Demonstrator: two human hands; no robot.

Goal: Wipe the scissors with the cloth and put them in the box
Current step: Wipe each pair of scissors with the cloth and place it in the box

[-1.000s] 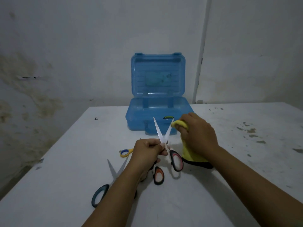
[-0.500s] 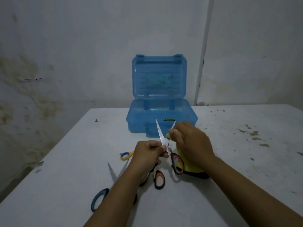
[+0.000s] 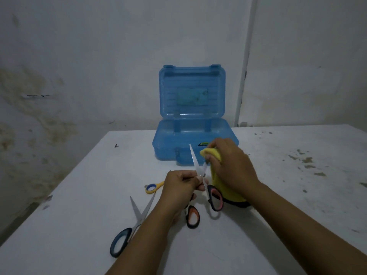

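Observation:
My left hand (image 3: 181,187) grips a pair of scissors with black and orange-red handles (image 3: 215,197) near the pivot, blades spread and pointing up. My right hand (image 3: 230,165) holds a yellow cloth (image 3: 210,153) wrapped around the right blade; the cloth hangs down to the table behind the handles. A blue plastic box (image 3: 190,139) stands open behind the hands, lid upright, with a small dark item inside near its front rim. Two more pairs of scissors lie on the table: a blue-handled pair (image 3: 127,233) and a yellow-handled pair (image 3: 154,187), partly hidden by my left arm.
The white table (image 3: 278,205) has dirt flecks (image 3: 305,161) on its right side. Its left edge (image 3: 59,189) drops off toward a stained wall. The box stands close to the back wall.
My right hand has slid the cloth up along the right blade, from near the pivot toward the tip. My left hand has kept its hold on the scissors.

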